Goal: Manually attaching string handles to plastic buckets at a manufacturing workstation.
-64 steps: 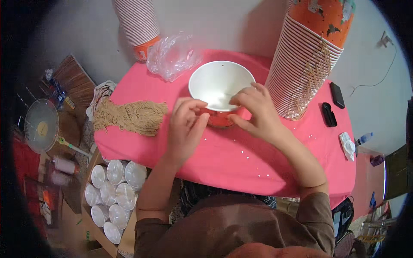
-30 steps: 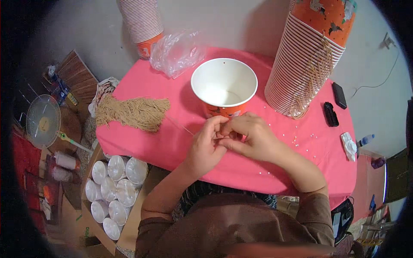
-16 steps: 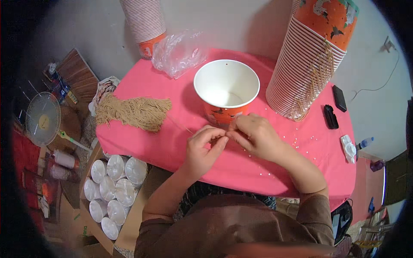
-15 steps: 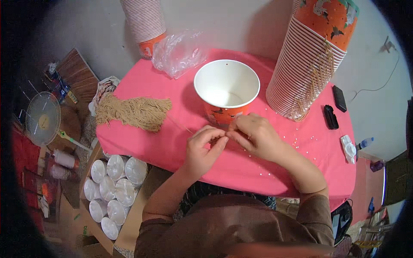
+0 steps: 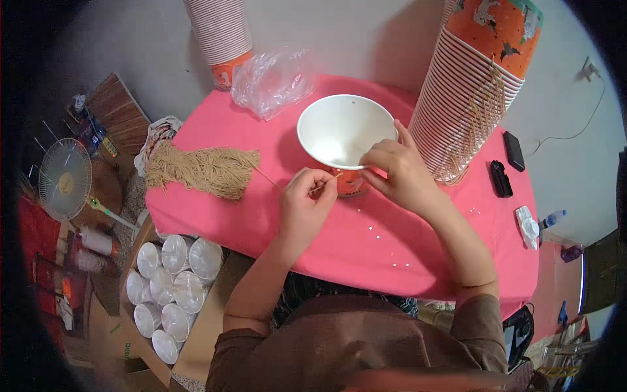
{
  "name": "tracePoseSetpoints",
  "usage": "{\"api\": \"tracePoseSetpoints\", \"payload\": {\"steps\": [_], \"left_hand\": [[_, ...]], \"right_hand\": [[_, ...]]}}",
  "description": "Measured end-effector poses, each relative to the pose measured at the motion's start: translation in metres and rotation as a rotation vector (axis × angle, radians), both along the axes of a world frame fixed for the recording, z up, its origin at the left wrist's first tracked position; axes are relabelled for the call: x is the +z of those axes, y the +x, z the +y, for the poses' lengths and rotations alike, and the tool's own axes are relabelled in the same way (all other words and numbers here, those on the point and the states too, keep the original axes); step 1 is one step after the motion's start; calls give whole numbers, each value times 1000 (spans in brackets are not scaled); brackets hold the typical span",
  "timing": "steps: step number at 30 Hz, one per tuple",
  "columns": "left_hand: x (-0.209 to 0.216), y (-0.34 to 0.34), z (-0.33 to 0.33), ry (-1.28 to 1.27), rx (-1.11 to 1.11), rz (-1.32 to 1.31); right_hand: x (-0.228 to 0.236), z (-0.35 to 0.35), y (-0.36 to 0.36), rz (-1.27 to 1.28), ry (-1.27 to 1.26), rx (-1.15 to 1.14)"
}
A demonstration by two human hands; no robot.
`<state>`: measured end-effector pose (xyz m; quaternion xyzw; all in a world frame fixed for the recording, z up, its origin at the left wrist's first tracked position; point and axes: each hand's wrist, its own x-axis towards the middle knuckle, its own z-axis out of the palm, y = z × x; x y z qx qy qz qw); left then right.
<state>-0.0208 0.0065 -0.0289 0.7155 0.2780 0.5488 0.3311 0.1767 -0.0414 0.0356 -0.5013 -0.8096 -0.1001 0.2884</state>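
Observation:
In front of me stands a paper bucket (image 5: 326, 121), white inside and orange with dark figures outside, tilted slightly. My right hand (image 5: 406, 175) grips its right front rim, thumb outside. My left hand (image 5: 305, 204) is closed in a pinch on a thin tan cord (image 5: 265, 176), just left of the bucket. One tip of the cord sticks up past the fingertips. Its other end runs left to a thick bundle of tan cords (image 5: 202, 171) lying on the pink tablecloth (image 5: 366, 261). A small hole shows near the bucket's far rim.
A tall stack of similar buckets (image 5: 457, 98), with cords hanging on its side, rises at the right. Another stack (image 5: 221, 32) and a clear plastic bag (image 5: 271, 81) are at the back left. White paper dots lie scattered. A carton of wrapped cups (image 5: 176, 287) sits lower left.
My right hand has left my left fingertips and moved up and right onto the bucket's rim. The bucket has shifted and tilted slightly. My left hand has moved slightly left, keeping the cord.

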Motion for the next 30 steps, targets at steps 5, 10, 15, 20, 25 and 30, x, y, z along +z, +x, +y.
{"api": "tracePoseSetpoints", "payload": {"steps": [5, 10, 15, 20, 25, 30], "left_hand": [[-5, -2, 4, -50, 20, 15], [-6, -2, 7, -90, 25, 35], [-3, -1, 6, -182, 25, 15], [-7, -1, 8, -144, 39, 38], [-7, -1, 9, -164, 16, 9], [-5, 0, 6, -152, 35, 38]], "right_hand": [[-4, -4, -8, 6, 5, -7], [-5, -5, -9, 18, -3, -4], [-6, -7, -9, 36, 0, 22], [-7, -8, -9, 29, 13, 22], [-8, -8, -9, 35, 26, 22], [-8, -9, -9, 48, 17, 23]]}}
